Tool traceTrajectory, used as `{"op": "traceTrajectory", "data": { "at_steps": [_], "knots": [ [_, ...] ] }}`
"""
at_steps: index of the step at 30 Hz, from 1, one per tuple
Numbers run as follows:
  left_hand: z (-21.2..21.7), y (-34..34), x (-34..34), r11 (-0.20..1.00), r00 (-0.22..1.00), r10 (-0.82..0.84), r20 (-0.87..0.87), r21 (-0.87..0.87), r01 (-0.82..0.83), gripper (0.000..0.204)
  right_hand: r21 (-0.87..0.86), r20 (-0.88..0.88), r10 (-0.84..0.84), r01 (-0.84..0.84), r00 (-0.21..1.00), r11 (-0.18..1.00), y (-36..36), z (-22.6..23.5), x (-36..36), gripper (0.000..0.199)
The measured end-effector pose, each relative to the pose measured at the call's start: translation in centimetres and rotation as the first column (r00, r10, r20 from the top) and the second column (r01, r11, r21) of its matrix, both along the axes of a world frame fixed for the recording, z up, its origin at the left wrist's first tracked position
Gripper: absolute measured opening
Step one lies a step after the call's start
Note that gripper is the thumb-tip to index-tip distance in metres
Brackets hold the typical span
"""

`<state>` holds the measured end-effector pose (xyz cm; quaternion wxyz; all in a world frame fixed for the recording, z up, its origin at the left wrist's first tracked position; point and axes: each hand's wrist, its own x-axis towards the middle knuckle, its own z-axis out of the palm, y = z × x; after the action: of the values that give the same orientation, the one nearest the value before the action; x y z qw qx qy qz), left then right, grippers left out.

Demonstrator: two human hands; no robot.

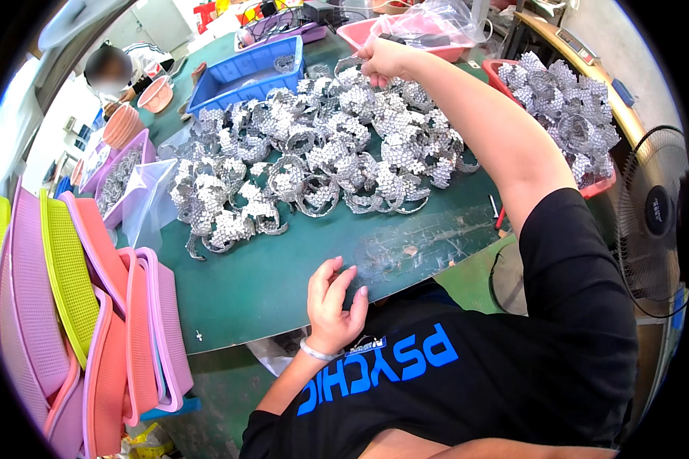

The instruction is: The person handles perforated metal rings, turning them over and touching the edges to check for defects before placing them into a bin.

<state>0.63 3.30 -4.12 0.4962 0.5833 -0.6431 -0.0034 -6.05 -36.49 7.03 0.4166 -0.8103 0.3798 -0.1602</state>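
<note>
A big heap of curled silver strips [314,157] studded with small shiny pieces covers the green table [260,283]. My right hand [381,60] reaches to the far end of the heap and pinches one silver strip [351,67] there. My left hand [331,302] rests on the table's near edge, fingers loosely apart, holding nothing. A bracelet circles its wrist.
Stacked pink, yellow-green and purple mesh baskets [69,306] stand at the left. A blue tray [249,73] and a pink tub [429,34] sit at the far end. A red tray full of silver strips [570,115] is on the right, beside a fan [654,222]. Another person [119,69] sits far left.
</note>
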Motion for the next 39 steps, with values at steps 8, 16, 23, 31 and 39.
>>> {"op": "traceTrajectory", "data": {
  "at_steps": [8, 16, 23, 31, 39],
  "knots": [
    [-0.2, 0.0, 0.0, 1.000, 1.000, -0.004, 0.001, 0.010, 0.004, 0.032, -0.376, -0.129, 0.085, -0.128, 0.988, 0.918, 2.0, 0.5, 0.8, 0.041],
    [-0.1, -0.1, -0.1, 1.000, 1.000, -0.009, 0.000, 0.019, 0.009, 0.032, -0.001, -0.034, 0.071, -0.071, 0.997, 0.997, 0.4, 2.5, -0.7, 0.047],
    [0.1, -0.2, -0.1, 0.999, 1.000, -0.019, 0.007, 0.032, 0.019, 0.032, -0.412, -0.316, 0.090, -0.222, 0.944, 0.883, 1.1, 1.9, -0.1, 0.049],
    [0.2, -0.3, -0.1, 0.999, 1.000, -0.016, 0.015, 0.050, 0.015, 0.033, -0.724, -0.482, -0.183, -0.272, 0.857, 0.634, 1.3, 0.1, 1.8, 0.018],
    [0.1, -0.3, -0.2, 0.999, 1.000, -0.028, 0.008, 0.046, 0.028, 0.033, -0.731, 0.003, -0.218, 0.151, 0.976, 0.666, -1.8, 0.8, -0.4, 0.020]
  ]
}}
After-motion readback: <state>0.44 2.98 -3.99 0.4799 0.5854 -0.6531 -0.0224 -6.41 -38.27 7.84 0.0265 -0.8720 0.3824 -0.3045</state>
